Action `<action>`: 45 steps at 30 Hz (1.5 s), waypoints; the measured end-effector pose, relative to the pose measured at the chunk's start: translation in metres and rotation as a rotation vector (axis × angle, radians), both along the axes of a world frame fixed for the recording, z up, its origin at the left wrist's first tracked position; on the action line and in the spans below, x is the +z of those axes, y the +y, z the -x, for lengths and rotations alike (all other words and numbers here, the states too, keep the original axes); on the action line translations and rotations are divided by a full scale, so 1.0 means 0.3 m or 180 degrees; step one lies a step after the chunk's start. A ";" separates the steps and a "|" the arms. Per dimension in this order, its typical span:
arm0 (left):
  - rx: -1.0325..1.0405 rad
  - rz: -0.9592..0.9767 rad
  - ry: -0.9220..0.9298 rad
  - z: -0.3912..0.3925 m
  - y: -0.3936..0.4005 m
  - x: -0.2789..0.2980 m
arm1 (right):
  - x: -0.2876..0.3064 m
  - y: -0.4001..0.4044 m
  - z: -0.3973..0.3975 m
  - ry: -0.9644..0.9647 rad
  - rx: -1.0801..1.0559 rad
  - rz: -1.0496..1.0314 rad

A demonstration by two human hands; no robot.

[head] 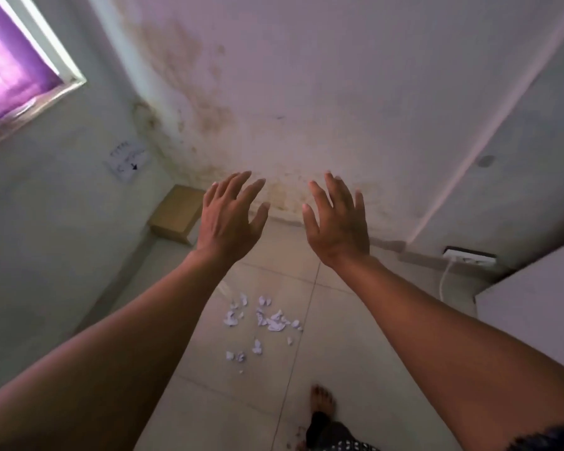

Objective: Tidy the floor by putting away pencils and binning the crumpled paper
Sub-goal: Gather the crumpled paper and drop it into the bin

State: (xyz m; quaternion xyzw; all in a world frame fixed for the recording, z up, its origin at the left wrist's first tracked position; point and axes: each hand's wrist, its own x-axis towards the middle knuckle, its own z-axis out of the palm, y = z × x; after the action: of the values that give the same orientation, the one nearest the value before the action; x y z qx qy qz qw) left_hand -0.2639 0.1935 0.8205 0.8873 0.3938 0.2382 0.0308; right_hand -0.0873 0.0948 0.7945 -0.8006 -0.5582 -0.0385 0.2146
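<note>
Your left hand point(230, 219) and right hand point(337, 222) hang spread and empty in front of you, likely because nothing is picked up yet, while the scattered white crumpled paper scraps point(262, 320) lie on the pale tiled floor point(339, 369) below, pencils unseen.

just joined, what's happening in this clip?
A person stands barefoot on a tiled floor with both arms stretched forward. The left hand and right hand are open and empty, fingers spread. Crumpled paper scraps lie scattered on the floor below, untouched. A cardboard box sits in the corner by the wall. No pencils are visible. Nothing has been picked up yet.
</note>
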 end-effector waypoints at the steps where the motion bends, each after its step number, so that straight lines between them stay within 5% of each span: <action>1: 0.0074 0.0042 0.0037 0.030 0.022 -0.020 | -0.022 0.034 0.024 0.0049 0.0052 0.0051; 9: 0.0214 0.0371 0.0209 0.231 0.210 -0.171 | -0.161 0.248 0.209 0.0236 0.0116 0.0245; 19: -0.0947 0.0910 0.0599 0.431 0.359 -0.432 | -0.437 0.233 0.532 0.0663 -0.1034 0.0680; 26: -0.1235 0.1175 0.0818 0.543 0.350 -0.732 | -0.676 0.151 0.692 0.0875 -0.1171 0.0965; 34: -0.1257 0.1436 0.0925 0.569 0.391 -1.410 | -1.317 0.196 0.703 0.1152 -0.1405 0.0946; 45: -0.1611 0.1241 0.0797 0.496 0.562 -2.506 | -2.461 0.346 0.741 0.1076 -0.1199 0.1152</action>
State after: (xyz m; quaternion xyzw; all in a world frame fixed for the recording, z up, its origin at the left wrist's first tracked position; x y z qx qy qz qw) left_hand -0.4127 0.3621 0.0687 0.9566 0.2000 0.0326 0.2094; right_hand -0.3097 0.1986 0.0563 -0.9102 -0.3542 0.1561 0.1475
